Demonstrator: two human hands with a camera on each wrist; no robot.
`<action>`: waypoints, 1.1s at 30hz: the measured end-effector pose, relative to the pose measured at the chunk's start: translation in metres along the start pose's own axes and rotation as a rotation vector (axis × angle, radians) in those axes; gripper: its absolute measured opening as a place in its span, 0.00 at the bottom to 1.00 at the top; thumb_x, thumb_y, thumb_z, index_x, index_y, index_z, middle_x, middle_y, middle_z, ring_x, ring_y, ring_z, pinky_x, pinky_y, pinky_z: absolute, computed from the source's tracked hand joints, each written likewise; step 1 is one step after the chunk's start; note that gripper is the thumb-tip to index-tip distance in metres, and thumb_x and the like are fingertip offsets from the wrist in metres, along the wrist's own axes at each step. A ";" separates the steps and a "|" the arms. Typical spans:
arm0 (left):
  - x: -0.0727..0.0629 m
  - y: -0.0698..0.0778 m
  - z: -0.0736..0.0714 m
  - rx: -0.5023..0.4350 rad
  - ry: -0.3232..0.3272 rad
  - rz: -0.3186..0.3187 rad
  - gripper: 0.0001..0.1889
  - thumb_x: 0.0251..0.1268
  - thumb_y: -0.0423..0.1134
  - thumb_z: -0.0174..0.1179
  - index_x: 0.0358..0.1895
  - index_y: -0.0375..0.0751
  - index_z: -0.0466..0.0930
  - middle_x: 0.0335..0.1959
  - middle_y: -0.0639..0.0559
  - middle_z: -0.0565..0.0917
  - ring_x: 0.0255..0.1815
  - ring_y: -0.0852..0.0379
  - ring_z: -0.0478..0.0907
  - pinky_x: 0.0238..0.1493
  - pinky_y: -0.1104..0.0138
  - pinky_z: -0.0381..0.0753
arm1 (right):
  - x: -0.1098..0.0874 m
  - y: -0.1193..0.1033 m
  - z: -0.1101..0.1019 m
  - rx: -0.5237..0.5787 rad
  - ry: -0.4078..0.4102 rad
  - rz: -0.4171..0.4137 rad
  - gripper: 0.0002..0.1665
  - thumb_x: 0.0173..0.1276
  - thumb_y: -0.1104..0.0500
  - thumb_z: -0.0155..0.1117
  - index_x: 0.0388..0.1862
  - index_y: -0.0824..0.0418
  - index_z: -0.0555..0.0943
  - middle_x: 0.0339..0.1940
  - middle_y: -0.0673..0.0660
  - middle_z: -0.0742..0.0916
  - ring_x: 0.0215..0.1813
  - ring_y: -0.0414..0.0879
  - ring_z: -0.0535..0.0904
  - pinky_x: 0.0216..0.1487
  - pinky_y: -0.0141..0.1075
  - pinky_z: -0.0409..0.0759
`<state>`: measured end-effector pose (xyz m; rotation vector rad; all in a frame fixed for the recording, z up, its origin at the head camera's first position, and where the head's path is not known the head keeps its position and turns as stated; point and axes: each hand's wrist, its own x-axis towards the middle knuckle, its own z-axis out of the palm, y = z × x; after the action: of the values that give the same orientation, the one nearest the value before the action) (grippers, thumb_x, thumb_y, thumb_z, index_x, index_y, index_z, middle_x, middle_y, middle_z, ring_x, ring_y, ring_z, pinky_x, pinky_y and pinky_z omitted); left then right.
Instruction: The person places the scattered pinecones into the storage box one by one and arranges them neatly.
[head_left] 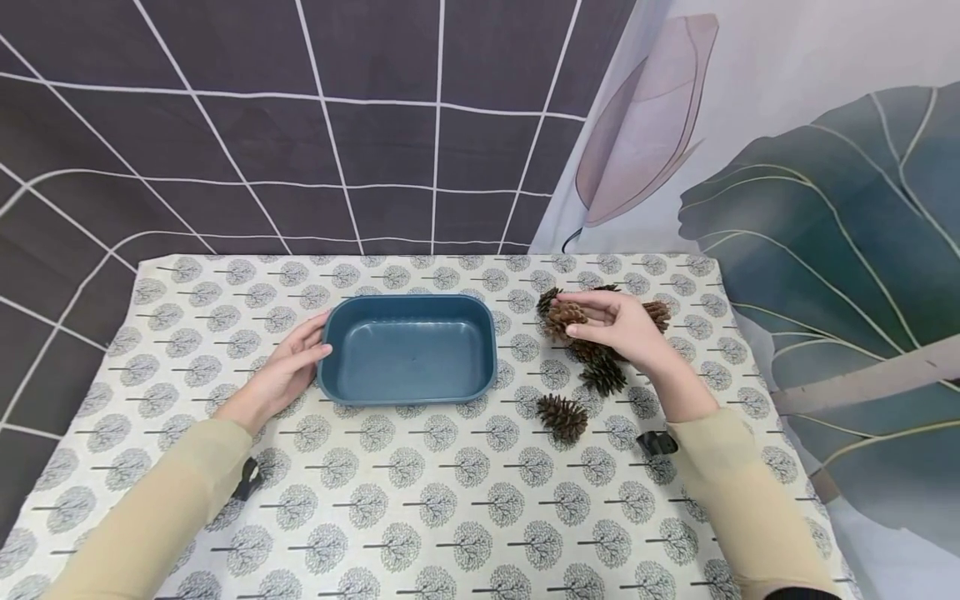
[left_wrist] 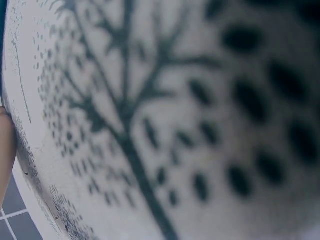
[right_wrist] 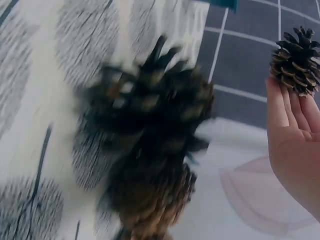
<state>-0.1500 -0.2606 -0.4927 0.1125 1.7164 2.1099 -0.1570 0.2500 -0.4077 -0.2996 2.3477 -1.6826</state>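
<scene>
A dark blue rectangular plastic basin stands on the patterned cloth. At its left rim, my left hand touches the side with fairly straight fingers and the thumb at the edge. My right hand holds a brown pine cone between thumb and fingers, above a cluster of other pine cones. In the right wrist view, the held pine cone sits at the fingertips, while nearer pine cones look blurred. The left wrist view shows mostly cloth and a sliver of hand.
A single pine cone lies nearer the front, apart from the cluster. The white cloth with tree prints covers the table. Behind it hangs a dark grid-patterned curtain, and a leaf-patterned curtain hangs at the right.
</scene>
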 end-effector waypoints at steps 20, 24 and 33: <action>0.001 -0.001 -0.001 0.003 -0.011 0.003 0.30 0.81 0.29 0.53 0.80 0.54 0.63 0.67 0.76 0.75 0.69 0.77 0.72 0.83 0.72 0.63 | 0.027 -0.049 0.072 0.120 -0.110 0.031 0.33 0.67 0.70 0.71 0.71 0.68 0.78 0.73 0.67 0.81 0.73 0.63 0.80 0.66 0.38 0.86; 0.001 0.000 -0.001 0.000 -0.010 0.000 0.29 0.81 0.29 0.52 0.79 0.57 0.64 0.67 0.76 0.76 0.69 0.77 0.72 0.86 0.68 0.58 | 0.035 -0.055 0.086 0.167 -0.119 0.028 0.31 0.66 0.71 0.71 0.69 0.70 0.79 0.70 0.69 0.83 0.71 0.63 0.82 0.64 0.38 0.87; 0.001 0.002 0.003 0.020 0.006 -0.033 0.37 0.81 0.30 0.53 0.87 0.47 0.50 0.85 0.57 0.62 0.67 0.81 0.71 0.91 0.57 0.43 | 0.049 -0.061 0.118 0.107 -0.148 0.074 0.29 0.66 0.66 0.75 0.67 0.63 0.83 0.67 0.63 0.86 0.68 0.58 0.85 0.68 0.41 0.86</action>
<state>-0.1508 -0.2581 -0.4903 0.0826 1.7315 2.0720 -0.1654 0.1097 -0.3900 -0.3023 2.1288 -1.6827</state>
